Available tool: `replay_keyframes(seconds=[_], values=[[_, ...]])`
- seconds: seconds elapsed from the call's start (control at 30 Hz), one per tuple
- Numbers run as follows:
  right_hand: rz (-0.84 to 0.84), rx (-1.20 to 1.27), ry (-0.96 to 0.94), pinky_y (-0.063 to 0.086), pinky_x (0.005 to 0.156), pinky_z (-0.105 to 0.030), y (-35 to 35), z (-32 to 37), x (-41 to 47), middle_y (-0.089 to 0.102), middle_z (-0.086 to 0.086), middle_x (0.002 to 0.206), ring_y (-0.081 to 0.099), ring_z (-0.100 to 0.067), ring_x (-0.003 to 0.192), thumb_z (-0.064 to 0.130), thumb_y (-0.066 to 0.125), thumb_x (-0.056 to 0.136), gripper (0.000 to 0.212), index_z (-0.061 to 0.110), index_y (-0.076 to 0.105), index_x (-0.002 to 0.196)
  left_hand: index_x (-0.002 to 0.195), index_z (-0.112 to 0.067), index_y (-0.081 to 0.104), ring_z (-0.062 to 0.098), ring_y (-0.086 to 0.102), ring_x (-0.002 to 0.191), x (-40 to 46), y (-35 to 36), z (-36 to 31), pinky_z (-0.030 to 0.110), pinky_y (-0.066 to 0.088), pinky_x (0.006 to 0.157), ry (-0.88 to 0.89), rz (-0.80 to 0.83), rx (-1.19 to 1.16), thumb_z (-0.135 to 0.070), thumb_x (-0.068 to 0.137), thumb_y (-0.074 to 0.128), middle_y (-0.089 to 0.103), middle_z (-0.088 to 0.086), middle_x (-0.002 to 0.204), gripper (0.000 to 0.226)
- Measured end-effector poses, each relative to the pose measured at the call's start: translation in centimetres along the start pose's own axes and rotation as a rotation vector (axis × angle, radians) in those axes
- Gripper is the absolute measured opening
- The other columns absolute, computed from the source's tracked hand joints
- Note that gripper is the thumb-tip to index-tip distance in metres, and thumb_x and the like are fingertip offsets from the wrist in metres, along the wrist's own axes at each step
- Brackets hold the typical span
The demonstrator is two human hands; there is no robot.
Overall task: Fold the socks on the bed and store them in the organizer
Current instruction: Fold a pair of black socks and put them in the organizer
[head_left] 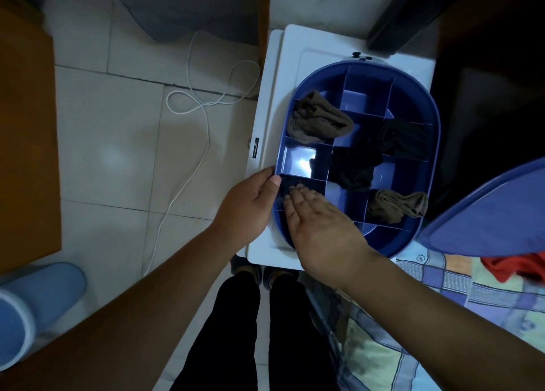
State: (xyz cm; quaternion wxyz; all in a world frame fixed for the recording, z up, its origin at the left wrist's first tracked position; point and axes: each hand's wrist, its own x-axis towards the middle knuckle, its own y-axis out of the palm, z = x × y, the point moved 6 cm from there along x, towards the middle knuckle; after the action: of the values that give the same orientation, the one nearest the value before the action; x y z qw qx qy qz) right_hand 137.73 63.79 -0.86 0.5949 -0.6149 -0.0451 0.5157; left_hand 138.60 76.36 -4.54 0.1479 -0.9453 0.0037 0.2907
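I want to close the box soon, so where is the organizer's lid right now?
In the head view the blue lid lies at the right edge, on the patterned bedding beside the open blue organizer and just above a red cloth.

A home bedroom: patterned bedsheet [442, 296], tiled floor [118, 142]
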Motion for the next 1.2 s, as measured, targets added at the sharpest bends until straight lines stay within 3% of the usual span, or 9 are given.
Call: replay_keyframes(seconds=[0.17,0.27,0.47,0.6,0.77,0.9,1.03,1.1,1.2], values=[[-0.028,0.115,0.041,-0.004,0.121,-0.039,-1.0,0.5,0.0,0.004,-0.023,0.160,0.005,-0.034,0.149,0.012,0.030,0.095,0.063,-0.001,0.003,0.151,0.122,-0.054,0.048,-0.028,0.052,0.086,-0.2,0.0,-0.2,0.014,0.047,0.081,-0.004,0.003,0.014,-0.042,0.097,0.037,0.052,-0.055,0.085,0.030],[-0.026,0.207,0.049,-0.011,0.115,-0.030,-1.4,1.3,-0.1,0.002,-0.023,0.160,0.005,-0.032,0.150,0.013,0.041,0.093,0.072,0.000,0.001,0.152,0.131,-0.039,0.050,-0.032,0.048,0.085,-0.2,0.0,-0.2,0.002,0.042,0.078,-0.010,-0.018,0.028,-0.038,0.100,0.039,0.051,-0.049,0.085,0.033],[0.142,0.237,0.099,-0.008,0.119,-0.031,-0.9,1.1,0.6,-0.009,-0.019,0.161,-0.004,-0.028,0.150,0.013,0.046,0.093,0.081,0.000,-0.009,0.151,0.133,-0.031,0.053,-0.014,0.053,0.086,-0.2,0.2,-0.2,0.026,0.049,0.089,-0.057,-0.013,0.026,-0.035,0.102,0.038,0.050,-0.039,0.093,0.035],[0.143,0.160,0.172,-0.001,0.123,-0.040,-1.0,1.4,0.2,-0.003,-0.024,0.160,0.000,-0.035,0.149,0.018,0.047,0.093,0.081,-0.003,-0.007,0.150,0.105,-0.061,0.049,-0.024,0.055,0.082,-0.3,0.2,-0.4,0.009,0.046,0.077,-0.075,-0.013,0.035,-0.036,0.102,0.037,0.054,-0.038,0.089,0.028],[0.131,0.141,0.193,-0.002,0.122,-0.042,-0.4,1.2,0.5,-0.003,-0.023,0.161,-0.001,-0.035,0.149,0.015,0.030,0.100,0.064,-0.004,-0.006,0.150,0.093,-0.066,0.046,-0.034,0.048,0.080,-0.7,0.3,-1.1,-0.007,0.037,0.070,-0.094,-0.041,0.004,-0.036,0.102,0.038,0.051,-0.044,0.083,0.033],[0.046,0.212,0.164,0.003,0.123,-0.039,-0.9,1.4,-0.6,0.004,-0.018,0.162,0.004,-0.032,0.150,0.012,0.041,0.094,0.069,0.002,0.007,0.153,0.075,-0.058,0.059,-0.006,0.062,0.083,-1.7,0.1,-0.8,0.026,0.052,0.085,-0.203,-0.061,-0.060,-0.044,0.100,0.040,0.065,-0.027,0.082,0.035],[-0.050,0.386,0.120,0.029,0.115,-0.038,-2.4,1.8,-5.7,0.026,-0.014,0.157,0.030,-0.031,0.140,0.017,0.056,0.081,0.066,0.009,0.039,0.144,0.094,-0.036,0.061,0.021,0.064,0.097,-6.0,-1.0,-0.6,0.044,0.050,0.097,-0.377,-0.003,-0.006,-0.043,0.098,0.044,0.068,0.003,0.111,0.019],[-0.029,0.494,0.146,0.045,0.099,-0.037,-3.0,2.1,-9.0,0.048,-0.013,0.140,0.048,-0.032,0.124,0.021,0.052,0.085,0.044,0.009,0.054,0.128,0.116,-0.022,0.062,0.025,0.061,0.108,-9.6,-2.3,-1.1,0.040,0.045,0.103,-0.425,0.070,0.158,-0.037,0.099,0.045,0.064,0.008,0.121,0.028],[0.140,0.571,0.188,0.049,0.083,-0.036,-3.4,2.7,-14.2,0.062,-0.013,0.113,0.058,-0.033,0.106,0.028,0.049,0.089,0.025,0.012,0.060,0.103,0.128,-0.011,0.059,0.024,0.056,0.118,-15.2,-4.2,-3.2,0.028,0.039,0.102,-0.440,0.207,0.408,-0.033,0.101,0.042,0.060,0.010,0.131,0.038]])
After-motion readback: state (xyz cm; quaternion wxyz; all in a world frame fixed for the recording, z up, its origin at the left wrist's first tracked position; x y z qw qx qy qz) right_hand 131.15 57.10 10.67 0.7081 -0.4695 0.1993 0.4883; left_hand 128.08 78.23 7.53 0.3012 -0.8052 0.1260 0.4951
